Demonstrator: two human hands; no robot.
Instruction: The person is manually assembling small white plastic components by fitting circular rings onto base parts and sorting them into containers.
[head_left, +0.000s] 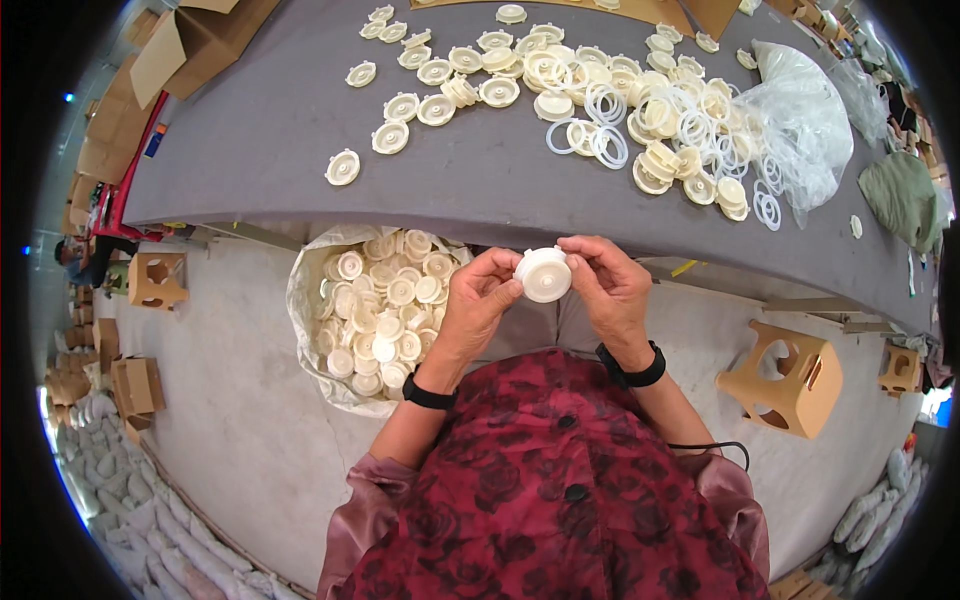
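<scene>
Between my two hands is one cream plastic cap (546,276), round with stepped rings, held over my lap just in front of the table edge. My left hand (480,295) pinches its left rim with thumb and fingers. On the right rim, my right hand (612,285) grips it the same way. Many similar cream caps (435,110) lie scattered on the grey table (250,150). Among them are thin translucent sealing rings (608,147), heaped toward the right. A white woven sack (305,350) filled with such caps stands on the floor by my left arm.
A clear plastic bag (800,120) lies beside the heap, with a green cloth (900,200) farther right. Tan plastic stools (785,380) stand on the floor at either side. Cardboard boxes (137,385) and grey sacks (130,500) line the left; a person (90,260) sits far left.
</scene>
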